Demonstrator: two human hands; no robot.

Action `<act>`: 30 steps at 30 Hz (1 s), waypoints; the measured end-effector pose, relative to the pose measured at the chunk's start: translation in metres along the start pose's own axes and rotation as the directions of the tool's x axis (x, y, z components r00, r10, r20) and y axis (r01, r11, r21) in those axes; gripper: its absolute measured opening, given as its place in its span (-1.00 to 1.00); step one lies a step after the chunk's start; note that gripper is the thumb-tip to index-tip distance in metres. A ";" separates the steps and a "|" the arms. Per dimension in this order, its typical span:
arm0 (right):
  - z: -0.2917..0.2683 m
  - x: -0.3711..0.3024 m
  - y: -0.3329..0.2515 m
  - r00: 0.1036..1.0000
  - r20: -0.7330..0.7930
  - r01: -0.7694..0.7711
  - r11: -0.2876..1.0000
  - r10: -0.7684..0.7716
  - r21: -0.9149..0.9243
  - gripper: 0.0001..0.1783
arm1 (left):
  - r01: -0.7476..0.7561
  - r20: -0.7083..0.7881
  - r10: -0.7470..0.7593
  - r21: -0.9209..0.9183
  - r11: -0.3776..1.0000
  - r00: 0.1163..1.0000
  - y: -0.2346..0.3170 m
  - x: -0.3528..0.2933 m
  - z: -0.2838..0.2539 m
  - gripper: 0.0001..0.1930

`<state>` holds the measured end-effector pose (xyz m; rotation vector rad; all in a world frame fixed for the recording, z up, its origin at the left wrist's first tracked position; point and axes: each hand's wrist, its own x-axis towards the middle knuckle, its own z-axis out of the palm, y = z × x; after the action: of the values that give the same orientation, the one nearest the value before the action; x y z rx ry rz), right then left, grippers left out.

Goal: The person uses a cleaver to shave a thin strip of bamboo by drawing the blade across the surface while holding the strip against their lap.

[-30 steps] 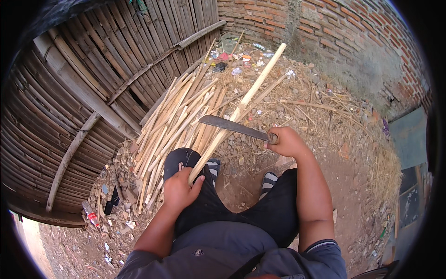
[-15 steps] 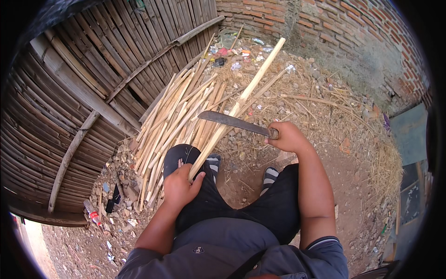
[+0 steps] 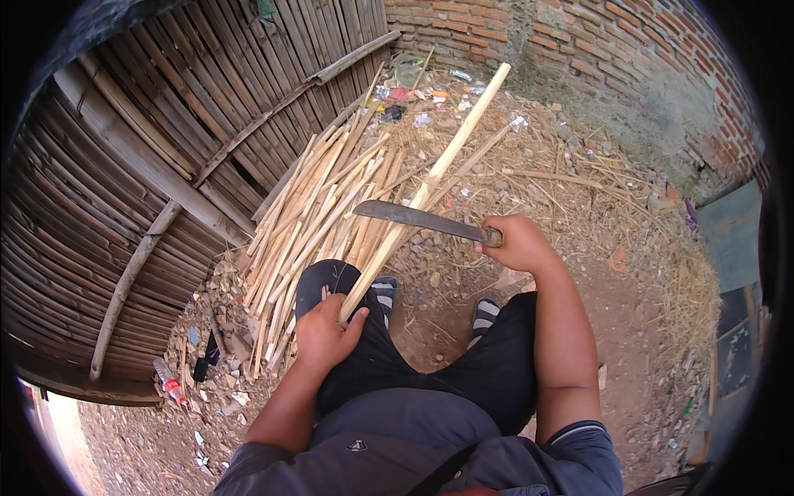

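My left hand (image 3: 327,332) rests at my left knee, its fingers closed round the near end of a long pale wooden strip, perhaps split bamboo (image 3: 455,142). The strip slants up and away to the right. In my right hand (image 3: 521,245) is the handle of a machete (image 3: 422,218). Its dark blade points left and lies across the middle of the strip, seemingly touching it. Beyond my left knee, a pile of similar strips (image 3: 308,207) lies on the ground.
A bamboo slat wall (image 3: 124,174) stands on the left, and a brick wall (image 3: 612,50) at the back. Straw (image 3: 579,182), rubble and litter cover the ground. A plastic bottle (image 3: 169,382) lies by the left wall. Grey-blue panels (image 3: 728,231) lean at the right.
The view has shifted slightly. Both hands keep their grips, and the machete stays across the strip with hardly any visible movement.
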<state>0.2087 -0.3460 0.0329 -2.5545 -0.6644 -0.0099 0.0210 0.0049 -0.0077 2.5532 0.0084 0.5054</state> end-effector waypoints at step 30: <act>0.006 0.002 -0.019 0.998 0.020 0.060 0.994 -0.059 -0.087 -0.59 | -0.038 0.050 0.037 0.013 0.999 0.998 0.005 0.003 -0.004 -0.66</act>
<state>0.2014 -0.3278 0.0364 -2.6199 -0.7621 -0.0375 0.0221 0.0029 -0.0006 2.5830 -0.0543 0.4570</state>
